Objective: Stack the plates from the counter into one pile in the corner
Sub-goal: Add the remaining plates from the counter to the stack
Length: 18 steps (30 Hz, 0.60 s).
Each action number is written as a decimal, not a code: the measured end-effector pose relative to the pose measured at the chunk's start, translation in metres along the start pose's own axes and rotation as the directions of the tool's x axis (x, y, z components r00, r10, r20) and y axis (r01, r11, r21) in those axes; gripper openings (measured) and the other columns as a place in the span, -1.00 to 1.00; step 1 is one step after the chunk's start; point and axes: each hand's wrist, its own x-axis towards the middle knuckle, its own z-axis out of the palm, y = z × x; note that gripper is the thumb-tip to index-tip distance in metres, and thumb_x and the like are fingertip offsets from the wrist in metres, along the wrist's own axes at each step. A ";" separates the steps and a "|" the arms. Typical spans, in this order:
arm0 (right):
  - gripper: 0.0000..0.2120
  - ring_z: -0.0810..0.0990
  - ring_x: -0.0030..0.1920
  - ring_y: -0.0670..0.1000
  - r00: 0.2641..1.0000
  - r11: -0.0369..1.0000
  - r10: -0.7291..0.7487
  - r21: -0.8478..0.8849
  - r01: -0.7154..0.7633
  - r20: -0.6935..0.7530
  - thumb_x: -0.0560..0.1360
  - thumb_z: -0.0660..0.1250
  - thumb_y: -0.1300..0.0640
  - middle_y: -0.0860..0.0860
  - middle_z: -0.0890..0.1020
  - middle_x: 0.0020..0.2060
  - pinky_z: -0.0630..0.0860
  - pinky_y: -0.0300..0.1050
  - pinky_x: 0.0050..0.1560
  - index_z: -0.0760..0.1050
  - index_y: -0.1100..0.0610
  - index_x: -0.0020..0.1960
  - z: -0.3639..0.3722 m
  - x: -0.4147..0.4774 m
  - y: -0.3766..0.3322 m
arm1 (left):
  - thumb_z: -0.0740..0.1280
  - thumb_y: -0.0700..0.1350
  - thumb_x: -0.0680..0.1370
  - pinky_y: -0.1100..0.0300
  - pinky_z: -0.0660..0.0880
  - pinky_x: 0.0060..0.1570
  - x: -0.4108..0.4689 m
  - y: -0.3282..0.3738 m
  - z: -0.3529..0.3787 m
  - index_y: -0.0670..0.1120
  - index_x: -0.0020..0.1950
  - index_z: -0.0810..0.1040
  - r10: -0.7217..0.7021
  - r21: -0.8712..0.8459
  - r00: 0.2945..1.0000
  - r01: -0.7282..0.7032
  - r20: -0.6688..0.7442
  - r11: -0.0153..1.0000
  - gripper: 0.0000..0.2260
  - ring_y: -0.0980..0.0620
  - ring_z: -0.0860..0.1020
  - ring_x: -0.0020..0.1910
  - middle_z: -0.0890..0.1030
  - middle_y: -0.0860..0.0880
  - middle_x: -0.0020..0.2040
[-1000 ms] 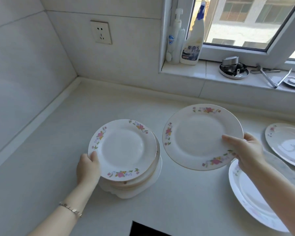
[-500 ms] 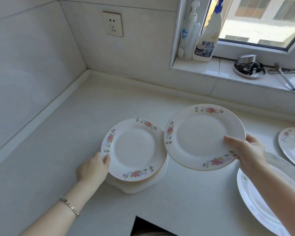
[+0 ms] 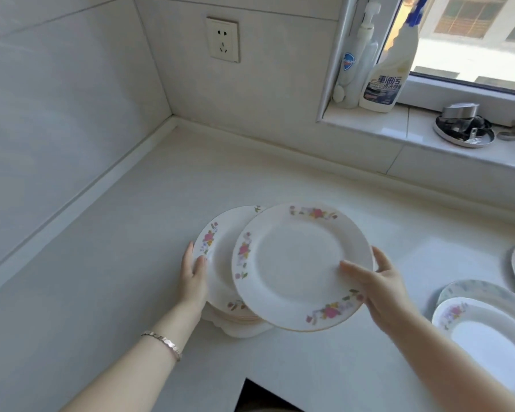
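Holding a round white china plate with pink flower sprays tilted over the pile of matching floral plates, I pinch its near rim in my right hand, thumb on top and fingers beneath. My left hand clasps the pile's left edge, thumb over the rim. The plate overlaps the pile but sits off to the right, so I judge this the setting-down step: it needs shifting left, levelling and lowering square. The pile stands on the pale bench, well short of the tiled corner, with bare bench between. More flowered plates lie at my right.
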 end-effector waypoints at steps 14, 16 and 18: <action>-0.63 0.57 -0.04 0.08 0.989 0.845 -0.133 -0.516 0.143 0.057 0.44 0.35 0.18 0.07 0.57 0.01 0.53 -0.04 -0.12 0.35 0.07 0.21 0.048 0.005 0.027 | 0.02 -0.18 0.64 0.14 0.30 0.36 -0.002 -0.001 0.000 -0.04 0.49 0.21 -0.025 -0.112 0.999 0.022 -0.023 0.993 -0.61 -0.03 0.38 0.39 0.39 -0.06 0.43; -0.60 0.55 0.00 0.10 0.987 0.785 -0.146 -0.598 0.159 0.070 0.47 0.31 0.12 0.05 0.54 0.00 0.53 0.04 -0.02 0.32 0.13 0.27 0.047 0.004 0.030 | 0.01 -0.18 0.63 0.16 0.32 0.33 -0.003 0.001 0.001 -0.04 0.49 0.22 -0.036 -0.124 0.999 0.034 -0.019 0.992 -0.60 -0.02 0.39 0.37 0.41 -0.03 0.40; -0.59 0.54 0.02 0.13 0.985 0.725 -0.152 -0.669 0.167 0.081 0.50 0.28 0.07 0.08 0.55 0.02 0.52 0.05 0.01 0.29 0.16 0.29 0.050 0.004 0.032 | 0.00 -0.19 0.62 0.16 0.34 0.29 -0.004 0.005 0.002 -0.04 0.47 0.25 -0.046 -0.130 0.999 0.044 -0.017 0.991 -0.60 -0.01 0.41 0.34 0.44 0.00 0.35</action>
